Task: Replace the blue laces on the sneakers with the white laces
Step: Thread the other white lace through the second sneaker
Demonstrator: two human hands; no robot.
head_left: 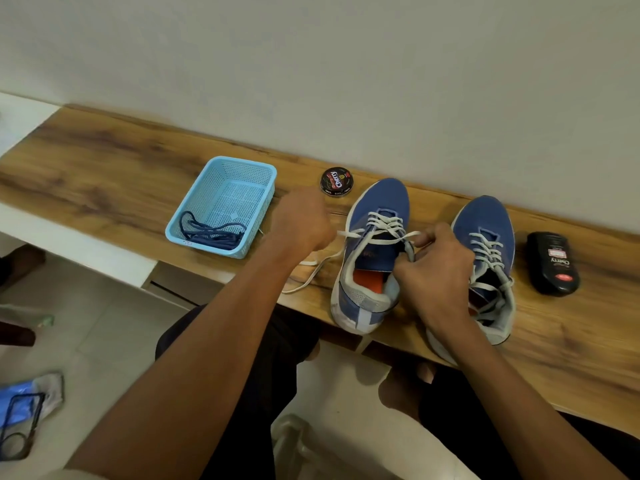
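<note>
Two blue sneakers stand on the wooden bench, toes toward the wall. The left sneaker (372, 251) carries a white lace (384, 225) through its eyelets. My left hand (301, 225) grips one end of that lace, stretched taut to the left of the shoe, and the loose tail trails over the bench. My right hand (434, 263) pinches the other end at the shoe's upper right eyelets. The right sneaker (485, 265) is also laced in white. The dark blue laces (211, 232) lie heaped in a light blue basket (242, 168).
A round polish tin (335, 182) sits by the wall behind the left sneaker. A black polish bottle (553, 263) lies right of the right sneaker. The wooden bench (104, 161) runs along a white wall. My knees are below its front edge.
</note>
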